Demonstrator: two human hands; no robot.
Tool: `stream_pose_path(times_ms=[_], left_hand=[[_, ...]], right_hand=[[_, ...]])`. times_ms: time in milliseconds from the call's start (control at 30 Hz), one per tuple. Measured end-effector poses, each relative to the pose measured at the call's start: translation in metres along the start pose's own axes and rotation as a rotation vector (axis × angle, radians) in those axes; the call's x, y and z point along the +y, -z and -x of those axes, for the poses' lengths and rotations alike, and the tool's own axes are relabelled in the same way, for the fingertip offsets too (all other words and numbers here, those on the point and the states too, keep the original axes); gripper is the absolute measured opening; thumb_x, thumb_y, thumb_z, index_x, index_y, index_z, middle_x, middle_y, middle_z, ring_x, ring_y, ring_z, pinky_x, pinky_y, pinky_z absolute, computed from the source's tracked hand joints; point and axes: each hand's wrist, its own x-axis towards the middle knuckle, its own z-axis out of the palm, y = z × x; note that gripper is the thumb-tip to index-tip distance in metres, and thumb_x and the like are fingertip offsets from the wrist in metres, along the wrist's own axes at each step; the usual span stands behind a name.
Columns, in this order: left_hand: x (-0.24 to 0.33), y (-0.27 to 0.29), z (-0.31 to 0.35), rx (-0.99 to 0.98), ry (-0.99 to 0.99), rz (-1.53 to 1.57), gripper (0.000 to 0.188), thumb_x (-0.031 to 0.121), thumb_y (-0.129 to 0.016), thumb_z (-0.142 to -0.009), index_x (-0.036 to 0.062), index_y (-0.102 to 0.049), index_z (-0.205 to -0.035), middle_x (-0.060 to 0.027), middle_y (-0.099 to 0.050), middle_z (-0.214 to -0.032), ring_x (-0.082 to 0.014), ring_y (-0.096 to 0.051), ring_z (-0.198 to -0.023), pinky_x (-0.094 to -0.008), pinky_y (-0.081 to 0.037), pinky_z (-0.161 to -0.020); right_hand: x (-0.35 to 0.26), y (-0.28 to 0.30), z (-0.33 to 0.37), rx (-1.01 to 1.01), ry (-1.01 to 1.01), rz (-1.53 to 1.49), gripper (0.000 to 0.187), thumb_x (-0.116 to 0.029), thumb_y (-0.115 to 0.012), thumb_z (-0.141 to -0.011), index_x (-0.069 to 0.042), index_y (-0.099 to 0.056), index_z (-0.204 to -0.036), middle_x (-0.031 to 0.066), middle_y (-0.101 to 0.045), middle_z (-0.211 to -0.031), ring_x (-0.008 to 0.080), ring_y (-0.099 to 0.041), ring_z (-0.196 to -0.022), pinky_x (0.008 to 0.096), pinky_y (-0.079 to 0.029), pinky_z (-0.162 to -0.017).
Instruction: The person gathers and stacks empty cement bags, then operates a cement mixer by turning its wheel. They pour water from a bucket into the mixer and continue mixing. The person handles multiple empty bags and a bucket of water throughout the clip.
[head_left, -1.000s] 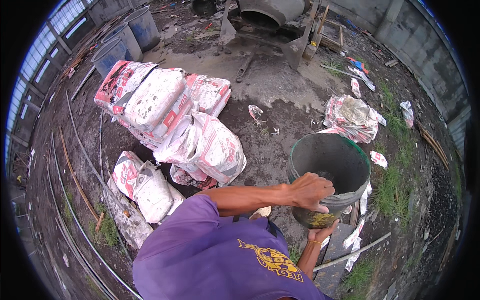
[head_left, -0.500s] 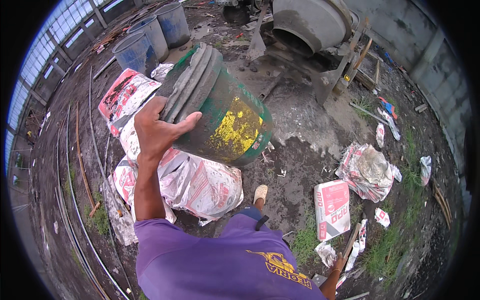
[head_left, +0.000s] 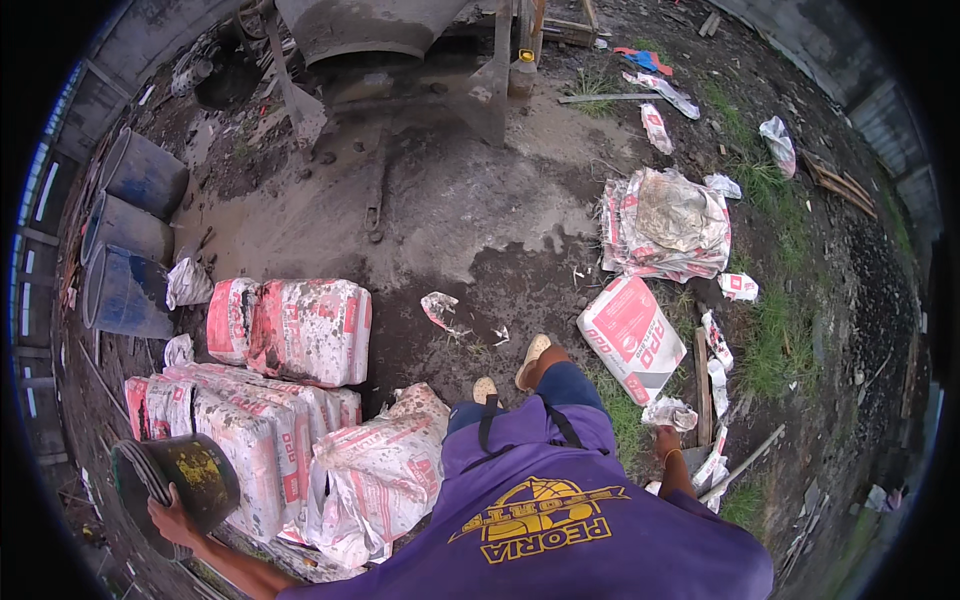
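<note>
My left hand (head_left: 176, 522) is closed on the ridged rim of a dark green bucket (head_left: 205, 478) with a yellow patch, smeared with grey cement. The bucket hangs tilted at the lower left, beside a stack of red-and-white cement bags (head_left: 250, 440). My right hand (head_left: 668, 442) hangs low at my right side with its fingers loosely stretched and nothing visible in it. In the picture it overlaps a crumpled paper scrap (head_left: 670, 413); I cannot tell whether they touch. Close by lies a full cement bag (head_left: 633, 338).
A concrete mixer (head_left: 370, 25) stands ahead over wet cement-stained ground. Blue drums (head_left: 125, 290) line the left. A pile of emptied bags (head_left: 668, 225) lies to the right, with a wooden plank (head_left: 704, 385) and torn paper nearer me. A crumpled bag (head_left: 380, 465) leans against the stack.
My left hand has lowered the bucket from in front of me to the far lower left, still gripping its rim. The view has turned right. My right hand stays low at my side.
</note>
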Motion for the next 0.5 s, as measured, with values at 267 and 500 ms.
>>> stream_pose_path(times_ms=[267,500], left_hand=[[0.035,-0.007,-0.004,0.099,0.347,-0.47,0.073,0.079,-0.053,-0.089,0.0296,-0.055,-0.143,-0.0069,-0.057,-0.14,-0.0322,-0.061,-0.117,-0.0606,-0.044,-0.086],[0.197,0.053,0.075,0.426,0.467,-0.18,0.056,0.06,-0.056,-0.099,0.0327,-0.051,-0.147,-0.016,-0.058,-0.139,-0.0317,-0.067,-0.102,-0.0541,-0.052,-0.087]], right_hand=[[-0.275,0.005,-0.144,0.054,0.487,-0.093,0.055,-0.034,-0.078,-0.089,0.002,-0.063,-0.128,0.0183,-0.067,-0.125,0.0271,-0.064,-0.116,0.0372,-0.047,-0.102],[-0.486,-0.065,-0.244,-0.065,0.424,-0.293,0.042,-0.042,-0.072,-0.095,-0.004,-0.069,-0.113,0.0041,-0.07,-0.102,0.0101,-0.057,-0.077,0.0264,-0.046,-0.063]])
